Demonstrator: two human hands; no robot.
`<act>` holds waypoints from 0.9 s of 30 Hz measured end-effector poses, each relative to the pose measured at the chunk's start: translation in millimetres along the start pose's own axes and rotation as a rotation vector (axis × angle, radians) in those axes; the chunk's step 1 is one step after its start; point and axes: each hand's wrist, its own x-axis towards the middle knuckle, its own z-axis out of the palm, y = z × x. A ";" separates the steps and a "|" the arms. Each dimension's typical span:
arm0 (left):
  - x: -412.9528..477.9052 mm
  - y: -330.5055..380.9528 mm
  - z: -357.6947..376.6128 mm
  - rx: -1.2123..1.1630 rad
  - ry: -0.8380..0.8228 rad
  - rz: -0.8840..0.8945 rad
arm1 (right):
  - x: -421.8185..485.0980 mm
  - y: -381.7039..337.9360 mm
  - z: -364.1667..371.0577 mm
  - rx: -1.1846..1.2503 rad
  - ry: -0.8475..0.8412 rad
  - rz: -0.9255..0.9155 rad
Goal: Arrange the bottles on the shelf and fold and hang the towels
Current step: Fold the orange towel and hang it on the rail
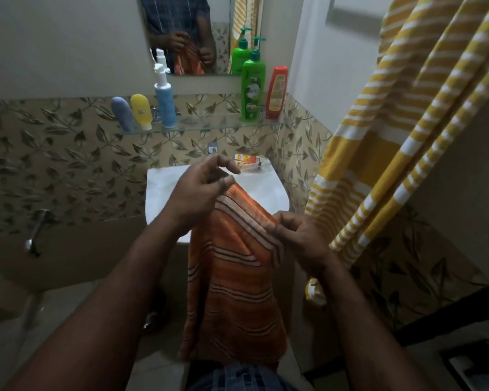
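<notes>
**Hazards**

Pinches one top corner of the orange towel (232, 277) with the right hand (297, 235), thumb against curled fingers. Pinches the other top corner with the left hand (198, 193), thumb pressed to the cloth, remaining fingers curled loosely above. Holds the towel in the air close to the body, in front of the sink (164, 190), with the length hanging down to the waist.

- Expect a dropped corner on any slackening of either pinch: fingertip hold only, on a thin hem.
- Expect a crooked fold from corners brought together out of line, given the sag of the top edge between the hands.
- Avoid dragging the hanging length against the sink rim: likely wetting or snagging.
- Keep the raised left hand away from the small carton (247, 160) at the back of the sink.
- Farther on, keep clear of the glass shelf (209, 125). Risk of toppling the blue pump bottle (164, 103) or the green pump bottle (253, 91), both tall and narrow-based, with a careless swing.

**Materials**

- Treat the orange towel as thin woven cloth: limp, banded with pale and dark stripes, prone to creasing.
- Treat the sink as smooth white ceramic, rounded at the corners.
- Note clear, hard-edged glass at the shelf. Carries a grey tube (122, 114) and a yellow tube (141, 111) stood cap-down, plus a red bottle (277, 93), all glossy plastic.
- Note, hanging at the right, the yellow towel (407, 122): white-striped, seemingly coarser in weave, draped in long folds.
</notes>
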 end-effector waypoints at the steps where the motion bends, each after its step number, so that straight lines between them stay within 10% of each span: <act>1: 0.8 -1.1 -5.2 0.007 0.008 -0.018 | -0.9 -1.4 0.8 0.003 0.018 -0.008; 10: -16.1 -7.2 18.0 0.221 -0.057 0.003 | 17.9 -40.9 15.0 -0.132 0.177 -0.184; 16: -6.7 -2.6 -1.4 -0.409 0.165 -0.173 | 8.2 0.8 2.2 -0.200 0.090 -0.030; 24: -18.6 -20.7 19.9 0.301 -0.214 -0.112 | 22.2 -14.6 12.7 -0.160 0.256 -0.191; 27: -20.2 -17.2 23.6 0.170 -0.043 -0.082 | 14.9 -8.3 8.2 -0.229 0.198 -0.162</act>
